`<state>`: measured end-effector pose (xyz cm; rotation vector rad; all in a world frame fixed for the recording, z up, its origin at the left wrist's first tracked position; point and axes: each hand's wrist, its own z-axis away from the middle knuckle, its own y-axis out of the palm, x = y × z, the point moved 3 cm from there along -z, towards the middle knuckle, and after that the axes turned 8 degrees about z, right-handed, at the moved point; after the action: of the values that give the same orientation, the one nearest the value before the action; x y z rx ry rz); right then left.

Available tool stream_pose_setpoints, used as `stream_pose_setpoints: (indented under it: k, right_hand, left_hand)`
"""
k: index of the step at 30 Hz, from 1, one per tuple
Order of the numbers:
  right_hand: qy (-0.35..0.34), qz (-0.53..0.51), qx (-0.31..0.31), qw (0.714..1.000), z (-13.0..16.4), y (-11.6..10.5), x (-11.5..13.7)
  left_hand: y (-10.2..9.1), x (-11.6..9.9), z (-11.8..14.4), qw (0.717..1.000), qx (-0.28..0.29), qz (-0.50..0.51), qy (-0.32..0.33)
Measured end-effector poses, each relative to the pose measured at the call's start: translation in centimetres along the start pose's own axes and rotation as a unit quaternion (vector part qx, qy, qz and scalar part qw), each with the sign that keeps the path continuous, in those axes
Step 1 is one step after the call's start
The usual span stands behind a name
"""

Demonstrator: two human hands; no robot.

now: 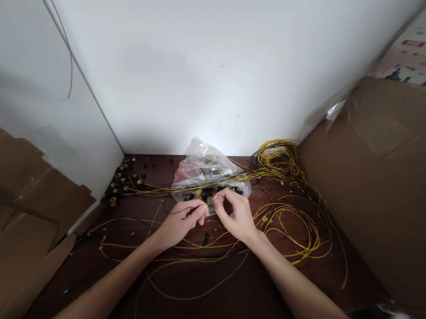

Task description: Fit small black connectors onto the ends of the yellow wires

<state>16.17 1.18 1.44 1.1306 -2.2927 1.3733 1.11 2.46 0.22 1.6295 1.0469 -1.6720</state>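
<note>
My left hand (pixel 182 221) and my right hand (pixel 234 214) meet over the middle of a dark brown table (pixel 219 300). Both pinch something small between thumb and fingertips, apparently the end of a thin yellow cable (pixel 185 259); the part itself is too small to make out. Just beyond my fingers lies a clear plastic bag (pixel 206 171) with small black and yellow pieces in it. Loops of yellow cable (pixel 297 232) spread over the table to my right.
A bundle of coiled yellow cable (pixel 277 159) sits at the back by the white wall. Small black and yellow connectors (pixel 122 182) cluster at the back left. Cardboard sheets stand at the right (pixel 386 201) and left (pixel 4 216).
</note>
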Motion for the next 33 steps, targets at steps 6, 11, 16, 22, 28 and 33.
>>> stream_pose_setpoints:
  k: [6,11,16,22,28,33]
  right_hand:
    - [-0.027,-0.030,0.077,0.996,0.14,0.58,0.48]
    - [-0.030,-0.028,0.081,0.996,0.16,0.53,0.37]
    - [-0.042,-0.023,0.079,0.996,0.20,0.58,0.44]
    - [-0.048,-0.011,0.056,0.997,0.13,0.34,0.56]
    - [-0.028,-0.002,0.010,1.000,0.08,0.01,0.32]
    - [-0.023,-0.011,0.010,1.000,0.03,-0.05,0.32]
  left_hand:
    - [-0.04,0.03,0.12,1.000,-0.005,0.006,0.004]
    - [0.11,0.00,0.21,1.000,0.001,-0.007,0.011]
    - [0.14,0.12,0.24,1.000,0.004,-0.016,0.012]
    - [0.17,-0.04,0.24,1.000,0.011,-0.024,0.014]
    - [0.25,-0.13,0.20,1.000,0.018,-0.022,0.011]
    - [0.24,-0.24,0.25,0.999,0.022,-0.024,0.005]
